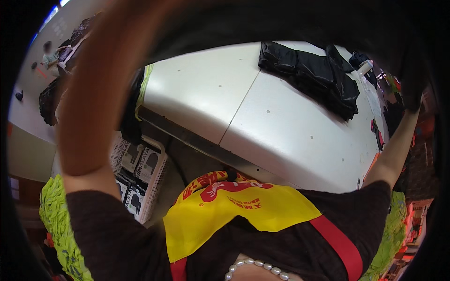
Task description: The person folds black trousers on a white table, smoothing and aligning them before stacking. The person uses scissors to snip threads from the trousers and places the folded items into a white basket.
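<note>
Both my arms are raised. A black cloth (pixel 262 21), probably a garment, spans the upper part of the view, close and blurred. My left forearm rises into it at the upper left, and that hand is beyond the upper edge. On the right, my bare forearm reaches up to dark material at the wrist, where the fingers are hidden in shadow. Beneath the cloth stands a white table (pixel 197 98). A folded black garment (pixel 309 70) with a slight sheen lies on its far right part, apart from my arms.
A white plastic basket (pixel 157 175) of printed packets stands left of the table's near edge. Yellow-green cloth heaps (pixel 58 225) lie at both sides of me. A bottle (pixel 364 68) and papers are at the table's far right. Another person (pixel 50 58) is far left.
</note>
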A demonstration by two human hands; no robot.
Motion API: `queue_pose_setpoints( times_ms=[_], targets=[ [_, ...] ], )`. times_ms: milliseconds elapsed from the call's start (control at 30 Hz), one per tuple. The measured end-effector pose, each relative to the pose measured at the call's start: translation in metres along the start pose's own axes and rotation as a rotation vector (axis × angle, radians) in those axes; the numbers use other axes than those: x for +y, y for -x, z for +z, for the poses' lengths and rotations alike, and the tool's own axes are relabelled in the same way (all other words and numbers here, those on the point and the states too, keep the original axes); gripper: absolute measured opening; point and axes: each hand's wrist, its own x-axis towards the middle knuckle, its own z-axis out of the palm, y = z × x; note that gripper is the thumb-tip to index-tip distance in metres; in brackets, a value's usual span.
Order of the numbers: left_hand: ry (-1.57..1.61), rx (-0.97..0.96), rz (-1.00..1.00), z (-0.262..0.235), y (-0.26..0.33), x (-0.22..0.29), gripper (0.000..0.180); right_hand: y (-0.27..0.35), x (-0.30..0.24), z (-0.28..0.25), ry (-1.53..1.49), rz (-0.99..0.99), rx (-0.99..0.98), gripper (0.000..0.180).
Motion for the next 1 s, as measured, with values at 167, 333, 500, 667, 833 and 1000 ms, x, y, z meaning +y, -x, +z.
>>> queue_pose_setpoints(
  times_ms=[167,333,500,667,833,1000],
  targets=[
    [0.314,-0.517,0.059,0.119,0.139,0.104,0.005,0.159,0.029,-0.248,0.347,0.168,0.398,0.035],
    [0.503,-0.783,-0.118,0.257,0.294,0.158,0.012,0.31,0.058,-0.353,1.52,0.446,0.209,0.041],
    [0.643,-1.015,-0.207,0.287,0.327,0.19,0.015,0.275,0.243,-0.006,1.323,0.457,-0.142,0.032],
    [1.261,-1.022,-0.345,0.288,0.334,0.18,0.029,0.351,0.338,0.027,1.509,0.562,-0.159,0.047],
    [0.274,-0.901,-0.404,0.221,0.383,0.024,0.026,0.36,0.346,0.007,1.536,0.398,-0.146,0.043],
    [-0.481,-0.574,-1.125,0.101,0.494,-0.169,0.029,0.347,0.329,-0.021,1.516,0.387,-0.16,0.041]
  ],
)
